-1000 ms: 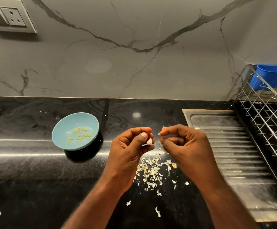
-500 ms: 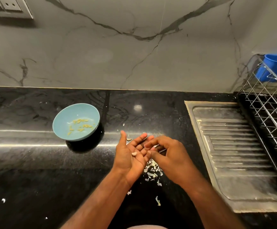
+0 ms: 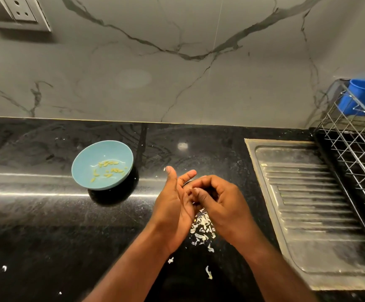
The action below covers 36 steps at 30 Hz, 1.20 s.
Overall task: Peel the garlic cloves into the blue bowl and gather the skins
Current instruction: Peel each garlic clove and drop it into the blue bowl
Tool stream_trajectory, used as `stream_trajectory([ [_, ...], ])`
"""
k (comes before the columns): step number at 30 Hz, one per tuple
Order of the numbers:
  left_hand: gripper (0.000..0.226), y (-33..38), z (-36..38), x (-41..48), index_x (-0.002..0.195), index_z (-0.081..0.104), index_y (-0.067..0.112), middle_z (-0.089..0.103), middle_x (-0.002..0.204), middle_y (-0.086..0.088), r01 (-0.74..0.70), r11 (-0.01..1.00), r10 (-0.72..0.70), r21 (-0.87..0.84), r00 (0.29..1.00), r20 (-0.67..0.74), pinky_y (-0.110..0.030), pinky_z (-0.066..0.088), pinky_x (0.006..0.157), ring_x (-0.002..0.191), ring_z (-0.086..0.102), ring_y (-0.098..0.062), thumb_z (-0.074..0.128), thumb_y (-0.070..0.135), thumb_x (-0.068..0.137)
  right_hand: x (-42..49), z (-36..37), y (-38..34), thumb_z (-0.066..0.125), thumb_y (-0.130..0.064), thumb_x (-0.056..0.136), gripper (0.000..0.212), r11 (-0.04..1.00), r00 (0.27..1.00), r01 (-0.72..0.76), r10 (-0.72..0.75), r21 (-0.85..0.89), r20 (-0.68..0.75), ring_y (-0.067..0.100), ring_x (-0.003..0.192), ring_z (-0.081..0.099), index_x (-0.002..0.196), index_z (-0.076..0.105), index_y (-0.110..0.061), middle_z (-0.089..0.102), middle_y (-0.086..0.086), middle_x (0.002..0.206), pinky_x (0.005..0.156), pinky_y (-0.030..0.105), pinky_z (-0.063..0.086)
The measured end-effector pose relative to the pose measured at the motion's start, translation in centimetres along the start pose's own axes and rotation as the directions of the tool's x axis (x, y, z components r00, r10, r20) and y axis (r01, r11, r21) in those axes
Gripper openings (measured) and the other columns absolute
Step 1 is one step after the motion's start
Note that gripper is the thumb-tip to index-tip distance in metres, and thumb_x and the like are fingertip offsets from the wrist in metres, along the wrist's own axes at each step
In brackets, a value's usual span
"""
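Fingers of left hand straight, right hand curled against them

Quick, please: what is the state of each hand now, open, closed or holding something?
Left hand: open, thumb up.
Right hand: curled at the left palm; whether it holds anything cannot be told.

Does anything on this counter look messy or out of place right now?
Yes: papery white garlic skins lie scattered on the black stone counter, right of the light blue bowl, with stray flakes nearer the camera, not yet gathered.
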<state>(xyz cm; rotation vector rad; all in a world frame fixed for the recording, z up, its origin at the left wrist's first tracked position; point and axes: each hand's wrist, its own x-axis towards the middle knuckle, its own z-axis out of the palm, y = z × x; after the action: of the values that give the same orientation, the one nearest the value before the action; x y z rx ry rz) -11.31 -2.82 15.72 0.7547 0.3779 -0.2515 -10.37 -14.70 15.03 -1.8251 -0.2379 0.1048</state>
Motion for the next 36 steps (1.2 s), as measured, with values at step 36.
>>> stream_trajectory([
  [36,0.008,3.5,1.4,-3.0,0.073,0.072,0.002,0.07,0.062,-0.005,-0.395,0.676,0.44,0.623,0.894,0.09,-0.016,0.05,0.057,0.057,0.064,-0.007,0.079,0.005,0.073,-1.2,-1.6,-4.3,0.074,-0.02,0.076,0.014,0.975,0.992,0.08,-0.058,0.209,-0.108,0.014,0.067,0.072,0.09,0.075,-0.017,0.076,-0.002,0.079,0.063,0.021,0.056],
])
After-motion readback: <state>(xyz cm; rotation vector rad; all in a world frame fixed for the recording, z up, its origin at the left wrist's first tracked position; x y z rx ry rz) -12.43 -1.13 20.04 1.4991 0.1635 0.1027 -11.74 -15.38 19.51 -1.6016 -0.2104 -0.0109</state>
